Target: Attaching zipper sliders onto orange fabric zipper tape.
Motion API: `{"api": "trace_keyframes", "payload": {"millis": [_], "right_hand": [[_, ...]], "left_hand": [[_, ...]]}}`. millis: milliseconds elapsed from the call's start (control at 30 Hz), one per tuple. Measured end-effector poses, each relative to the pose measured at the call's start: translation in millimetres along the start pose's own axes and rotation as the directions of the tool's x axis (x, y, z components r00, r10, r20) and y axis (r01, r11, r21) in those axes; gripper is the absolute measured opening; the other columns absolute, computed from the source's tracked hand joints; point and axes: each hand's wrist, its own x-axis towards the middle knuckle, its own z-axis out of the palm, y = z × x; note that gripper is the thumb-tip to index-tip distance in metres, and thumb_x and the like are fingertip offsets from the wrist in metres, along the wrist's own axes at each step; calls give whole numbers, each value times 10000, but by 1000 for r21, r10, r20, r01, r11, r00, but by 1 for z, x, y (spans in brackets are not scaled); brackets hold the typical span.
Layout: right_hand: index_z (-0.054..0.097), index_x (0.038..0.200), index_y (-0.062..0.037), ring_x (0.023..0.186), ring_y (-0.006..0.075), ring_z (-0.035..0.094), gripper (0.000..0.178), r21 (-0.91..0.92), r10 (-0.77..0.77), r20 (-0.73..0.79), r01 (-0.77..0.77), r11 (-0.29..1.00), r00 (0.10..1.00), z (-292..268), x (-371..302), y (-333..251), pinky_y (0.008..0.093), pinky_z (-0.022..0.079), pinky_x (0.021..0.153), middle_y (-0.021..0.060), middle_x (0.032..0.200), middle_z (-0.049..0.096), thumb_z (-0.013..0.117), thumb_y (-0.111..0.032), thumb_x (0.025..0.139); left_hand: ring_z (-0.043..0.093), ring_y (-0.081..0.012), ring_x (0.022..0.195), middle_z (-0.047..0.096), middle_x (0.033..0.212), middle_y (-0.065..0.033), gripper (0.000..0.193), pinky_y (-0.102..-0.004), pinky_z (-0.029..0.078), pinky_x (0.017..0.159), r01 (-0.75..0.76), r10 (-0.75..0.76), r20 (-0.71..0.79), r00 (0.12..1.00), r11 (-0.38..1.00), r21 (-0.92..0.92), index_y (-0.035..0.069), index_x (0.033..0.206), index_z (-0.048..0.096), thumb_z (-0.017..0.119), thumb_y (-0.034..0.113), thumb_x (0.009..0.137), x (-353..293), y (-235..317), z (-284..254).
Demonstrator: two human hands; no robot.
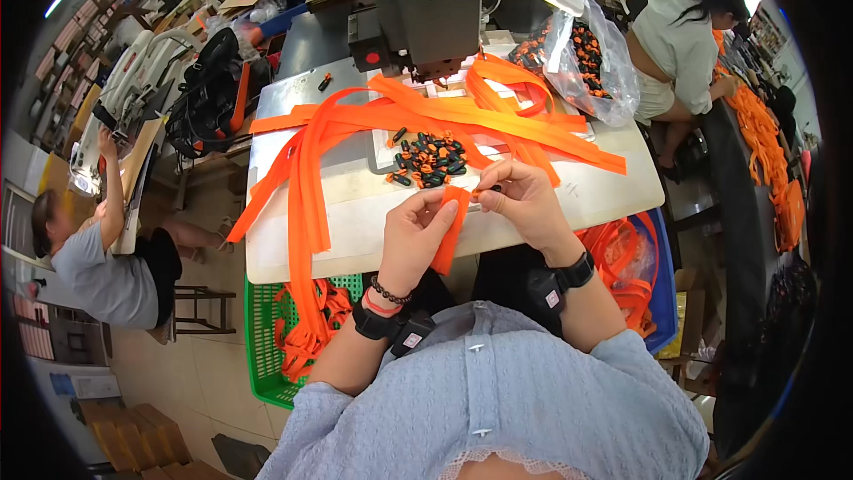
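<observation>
My left hand [416, 236] pinches a strip of orange zipper tape [451, 236] near its upper end, and the rest of the strip hangs over the table's front edge. Beside it my right hand [524, 202] has thumb and fingers closed on a small black zipper pull [496, 188], mostly hidden by the fingertips, right at the tape's end. Just beyond both hands lies a pile of black-and-orange zipper pulls [431, 158]. Long orange tapes [400, 111] stretch across the white table [293, 249], and some droop over its front left edge.
A machine head [426, 18] overhangs the table's far side. A clear plastic bag [613, 80] of pulls sits far right. Below are a green basket [258, 338] and a blue bin [662, 302] with orange tapes. Other people work left [115, 271] and right [680, 44].
</observation>
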Motion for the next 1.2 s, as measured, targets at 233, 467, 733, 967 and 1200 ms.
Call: {"api": "trace_keyframes", "payload": {"millis": [233, 467, 733, 967, 1200], "right_hand": [[604, 991, 45, 914, 124, 600, 181, -73, -33, 13, 34, 997, 999, 12, -10, -22, 242, 507, 818, 68, 1018, 589, 664, 33, 821], [589, 1000, 26, 820, 86, 579, 142, -119, 191, -62, -197, 973, 980, 0, -13, -13, 218, 486, 735, 40, 954, 605, 625, -23, 872], [573, 937, 18, 794, 69, 574, 66, -82, 105, -41, -108, 991, 994, 9, -11, -6, 220, 493, 725, 18, 884, 593, 601, -5, 881], [561, 879, -6, 829, 152, 556, 98, -655, -373, 167, 385, 650, 913, 19, -7, -9, 257, 472, 718, 58, 895, 548, 613, 56, 824], [590, 859, -9, 819, 156, 575, 106, -584, -350, -58, 253, 772, 935, 16, 2, -3, 273, 488, 721, 71, 908, 570, 630, 67, 797]], "left_hand": [[617, -69, 719, 675, 838, -65, 165, -203, 496, 610, -112, 114, -27, 993, 991, 75, -51, 1000, 614, 623, 79, 899, -2, -8, 17], [603, -51, 698, 671, 819, -46, 146, -187, 478, 618, -216, 219, -14, 976, 970, 111, -44, 969, 627, 624, 86, 902, 3, -11, 25], [572, -28, 674, 647, 767, -10, 106, -176, 457, 599, -222, 235, -46, 971, 956, 191, -30, 867, 650, 640, 74, 888, 7, -8, 18], [525, -11, 631, 634, 756, -2, 157, -176, 428, 557, -54, 57, -100, 993, 998, 32, -20, 844, 639, 629, 124, 906, 13, -11, 4], [615, -60, 751, 666, 856, -42, 148, -195, 500, 667, 40, -49, -42, 998, 979, -202, -24, 969, 630, 629, 109, 904, 13, 5, 1]]}}
